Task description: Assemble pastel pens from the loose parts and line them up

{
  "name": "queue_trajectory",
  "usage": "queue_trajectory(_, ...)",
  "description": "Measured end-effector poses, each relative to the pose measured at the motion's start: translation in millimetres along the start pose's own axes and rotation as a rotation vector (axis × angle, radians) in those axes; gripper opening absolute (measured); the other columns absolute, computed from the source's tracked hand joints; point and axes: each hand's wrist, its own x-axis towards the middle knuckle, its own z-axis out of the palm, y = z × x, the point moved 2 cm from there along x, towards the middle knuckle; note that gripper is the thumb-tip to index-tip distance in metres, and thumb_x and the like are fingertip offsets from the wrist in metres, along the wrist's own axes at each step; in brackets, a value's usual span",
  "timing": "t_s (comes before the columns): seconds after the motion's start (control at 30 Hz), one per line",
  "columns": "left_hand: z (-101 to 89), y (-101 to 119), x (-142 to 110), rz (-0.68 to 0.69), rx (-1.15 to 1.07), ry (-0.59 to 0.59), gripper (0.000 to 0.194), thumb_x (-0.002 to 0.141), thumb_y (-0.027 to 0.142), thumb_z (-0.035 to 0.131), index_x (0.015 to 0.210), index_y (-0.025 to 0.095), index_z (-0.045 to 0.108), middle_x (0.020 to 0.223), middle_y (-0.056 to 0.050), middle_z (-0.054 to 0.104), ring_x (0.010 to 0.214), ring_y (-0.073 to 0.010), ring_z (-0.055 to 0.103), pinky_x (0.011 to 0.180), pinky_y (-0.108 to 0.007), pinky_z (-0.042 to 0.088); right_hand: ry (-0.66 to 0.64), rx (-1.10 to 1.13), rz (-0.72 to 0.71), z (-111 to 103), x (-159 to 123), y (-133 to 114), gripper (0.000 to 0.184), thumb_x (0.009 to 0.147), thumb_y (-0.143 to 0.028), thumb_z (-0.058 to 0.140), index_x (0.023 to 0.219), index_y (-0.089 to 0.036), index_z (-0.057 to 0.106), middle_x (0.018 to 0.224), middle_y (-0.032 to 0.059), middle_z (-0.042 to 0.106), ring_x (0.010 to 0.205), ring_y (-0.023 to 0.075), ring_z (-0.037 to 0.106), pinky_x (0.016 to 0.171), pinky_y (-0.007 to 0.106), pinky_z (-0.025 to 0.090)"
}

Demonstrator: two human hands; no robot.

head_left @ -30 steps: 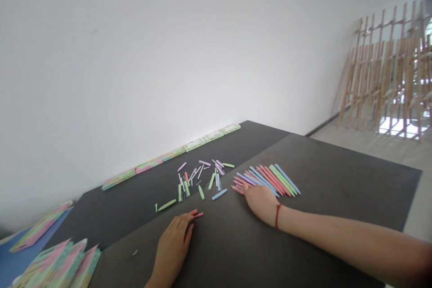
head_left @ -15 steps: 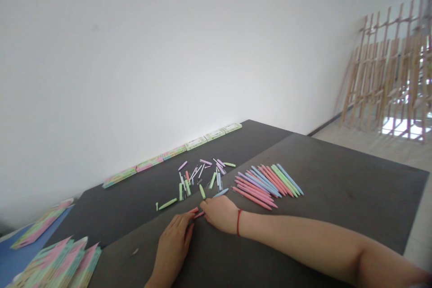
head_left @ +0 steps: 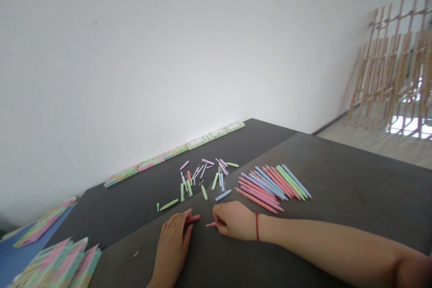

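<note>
Far left, a blue sheet (head_left: 25, 238) lies past the table's corner, with pastel pink-and-green sleeves (head_left: 57, 263) heaped in overlapping layers. The table (head_left: 354, 180) is dark and matte, made of two panels meeting at a diagonal seam. Flat boxes (head_left: 189, 146) stand in a row along its wall side, pink-and-green, then pale green-and-white; their print is too small to read.

Near edge: the left hand (head_left: 172, 240) pinches a short red pen part (head_left: 193, 218) in its fingertips. Beyond it, a scatter of loose pen parts (head_left: 202, 180): slim pastel barrels, tapered tips, thin white pieces.

The right hand (head_left: 234, 220) is apart from the left, close by, its fingers pinching a pink pen part (head_left: 211, 224). A red cord (head_left: 257, 227) circles the wrist.

Next, assembled pens (head_left: 270, 186) lie side by side in a fan: smooth, tapered, pink, lilac, blue, green. Far right, a wooden lattice (head_left: 394, 72) leans against the white wall (head_left: 168, 54), above a pale floor (head_left: 371, 144).
</note>
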Motion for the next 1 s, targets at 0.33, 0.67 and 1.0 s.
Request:
queue_trajectory(0.33,-11.5,4,3,-0.159,-0.303,-0.057,0.017,0.079,0.037,0.057,0.083,0.024,0.066,0.087,-0.004,0.066,0.085,-0.025,0.06,0.082,-0.042,0.045,-0.02,0.047,0.029,-2,0,1,0.013,0.078,-0.029,0.052,0.086,-0.019,0.055,0.082,0.0006,0.065,0.069,0.0147,0.059,0.054,0.026,0.028)
queue_trajectory(0.67,-11.3,5,2,-0.739,-1.44,0.228,0.026,0.061,0.032,0.079,0.079,0.017,0.066,0.09,-0.004,0.07,0.083,-0.0178,0.065,0.072,-0.027,0.054,-0.085,-0.047,-0.015,-5,1,-6,0.015,0.083,-0.028,0.047,0.091,-0.018,0.054,0.09,0.0045,0.065,0.076,0.0177,0.061,0.057,0.026,0.034)
queue_trajectory(1.0,-15.7,20,3,-1.008,-1.687,0.256,0.011,0.078,0.008,0.057,0.082,0.014,0.065,0.079,-0.004,0.071,0.066,-0.0138,0.068,0.063,-0.027,0.059,-0.072,-0.05,-0.034,-7,1,-6,0.014,0.082,-0.027,0.048,0.089,-0.018,0.054,0.089,0.0037,0.065,0.076,0.0186,0.062,0.057,0.027,0.035)
